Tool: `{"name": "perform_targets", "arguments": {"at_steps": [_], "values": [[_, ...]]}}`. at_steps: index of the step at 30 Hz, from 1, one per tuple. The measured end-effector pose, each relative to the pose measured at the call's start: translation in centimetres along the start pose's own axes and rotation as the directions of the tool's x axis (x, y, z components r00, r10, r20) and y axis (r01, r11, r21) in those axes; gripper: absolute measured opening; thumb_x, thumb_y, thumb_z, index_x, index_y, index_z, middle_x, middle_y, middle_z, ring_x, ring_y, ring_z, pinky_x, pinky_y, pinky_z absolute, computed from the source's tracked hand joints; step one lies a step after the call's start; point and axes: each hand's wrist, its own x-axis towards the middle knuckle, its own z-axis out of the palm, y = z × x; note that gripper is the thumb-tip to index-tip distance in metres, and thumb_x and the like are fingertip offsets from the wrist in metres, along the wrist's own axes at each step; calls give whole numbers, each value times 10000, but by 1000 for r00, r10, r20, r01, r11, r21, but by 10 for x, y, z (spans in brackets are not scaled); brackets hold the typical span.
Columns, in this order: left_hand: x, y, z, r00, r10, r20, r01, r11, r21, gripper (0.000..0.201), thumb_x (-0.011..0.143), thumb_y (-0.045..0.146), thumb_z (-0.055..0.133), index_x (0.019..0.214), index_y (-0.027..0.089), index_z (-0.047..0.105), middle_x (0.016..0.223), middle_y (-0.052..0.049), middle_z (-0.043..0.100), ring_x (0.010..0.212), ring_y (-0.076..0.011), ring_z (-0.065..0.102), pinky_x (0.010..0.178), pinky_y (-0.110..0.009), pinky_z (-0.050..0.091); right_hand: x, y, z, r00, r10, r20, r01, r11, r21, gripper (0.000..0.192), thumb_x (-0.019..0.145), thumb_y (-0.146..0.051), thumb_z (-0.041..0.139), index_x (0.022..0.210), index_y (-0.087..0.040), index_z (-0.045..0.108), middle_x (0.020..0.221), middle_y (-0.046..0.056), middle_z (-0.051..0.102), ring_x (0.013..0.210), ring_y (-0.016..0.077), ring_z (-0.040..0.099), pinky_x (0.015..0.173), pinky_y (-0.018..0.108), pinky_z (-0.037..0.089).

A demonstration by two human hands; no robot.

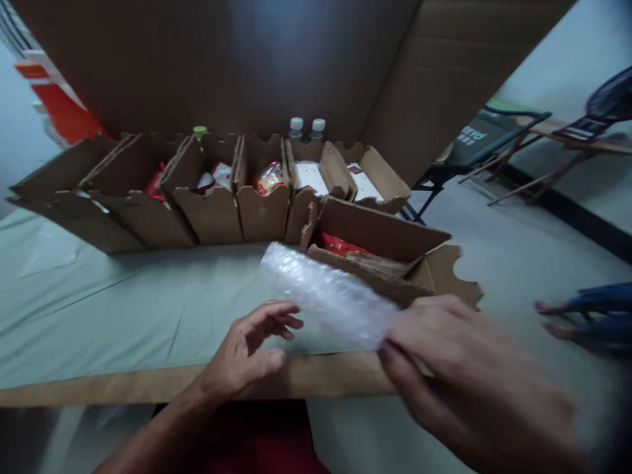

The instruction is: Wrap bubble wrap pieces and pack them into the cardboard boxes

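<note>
Just below the centre of the frame, a roll of bubble wrap (328,296) slants from upper left to lower right, blurred. At the lower right the right hand (469,382) pinches its lower end between thumb and fingers. To the left, the left hand (247,349) hangs open with curled fingers just beside the wrap, gripping nothing. Behind the wrap stands an open cardboard box (380,253) with something red inside. Across the upper middle a row of cardboard boxes (212,191) holds packets; two capped bottles (306,128) rise behind them. All rest on a table (123,309) with a pale cover. Folding chairs (494,145) stand at the upper right.
</note>
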Motion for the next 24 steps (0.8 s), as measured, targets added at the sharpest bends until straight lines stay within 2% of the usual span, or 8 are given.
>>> {"name": "perform_targets", "arguments": {"at_steps": [3, 5, 7, 9, 12, 17, 21, 24], "values": [[-18, 2, 0, 993, -110, -29, 92, 925, -368, 767, 720, 685, 812, 1321, 251, 615, 1283, -135, 664, 1126, -328, 663, 842, -445, 600, -5, -22, 59, 988, -150, 19, 150, 988, 19, 162, 965, -109, 566, 1036, -214, 665, 829, 29, 754, 727, 168, 659, 725, 359, 445], [-21, 4, -8, 970, -210, -123, 132, 879, -459, 718, 734, 664, 810, 1261, 215, 620, 1218, -137, 690, 1101, -317, 676, 864, -451, 592, -12, -32, 92, 977, -205, 58, 204, 979, 29, 181, 994, -103, 501, 1027, -177, 663, 824, 36, 750, 733, 168, 655, 727, 366, 420], [-22, 3, -17, 928, -299, -222, 167, 867, -469, 595, 747, 538, 846, 1160, 166, 636, 1154, -141, 723, 1070, -300, 697, 925, -443, 565, -17, -42, 113, 969, -213, 124, 206, 976, 65, 221, 1004, -101, 460, 977, -167, 669, 797, 30, 732, 710, 164, 630, 724, 367, 401], [-24, 0, -26, 886, -347, -307, 176, 865, -470, 501, 735, 388, 864, 1116, 152, 638, 1137, -132, 745, 1055, -287, 713, 963, -432, 545, -18, -51, 123, 975, -151, 164, 132, 984, 122, 183, 999, -135, 496, 963, -171, 671, 811, 31, 726, 714, 165, 619, 723, 360, 400], [-28, -7, -32, 868, -349, -354, 174, 880, -442, 483, 764, 322, 808, 1188, 160, 642, 1194, -111, 745, 1112, -274, 701, 1009, -414, 518, -13, -65, 128, 988, -22, 152, -10, 979, 206, 141, 990, -257, 581, 1064, -174, 667, 935, 67, 747, 808, 192, 647, 750, 358, 429], [-39, -13, -34, 870, -341, -357, 208, 909, -362, 467, 855, 406, 728, 1263, 186, 675, 1321, -71, 711, 1283, -277, 619, 1143, -400, 433, -11, -78, 152, 969, 76, 237, -134, 962, 238, 549, 977, -533, 588, 1351, -131, 572, 1285, 187, 687, 1131, 311, 646, 907, 449, 480], [-45, -14, -38, 880, -360, -311, 231, 895, -382, 507, 863, 411, 721, 1312, 179, 681, 1350, -87, 706, 1303, -310, 611, 1168, -440, 421, -20, -65, 165, 954, 227, 195, -278, 913, 300, 392, 1005, -386, 588, 1349, -198, 580, 1258, 139, 713, 1142, 281, 668, 944, 438, 498], [-45, -12, -38, 862, -377, -340, 252, 899, -358, 511, 845, 405, 737, 1296, 168, 706, 1351, -97, 710, 1323, -326, 597, 1177, -441, 416, -28, -51, 168, 890, 412, 194, -455, 781, 427, 298, 987, -281, 590, 1281, -245, 623, 1167, 75, 747, 1015, 220, 706, 902, 380, 543]]}}
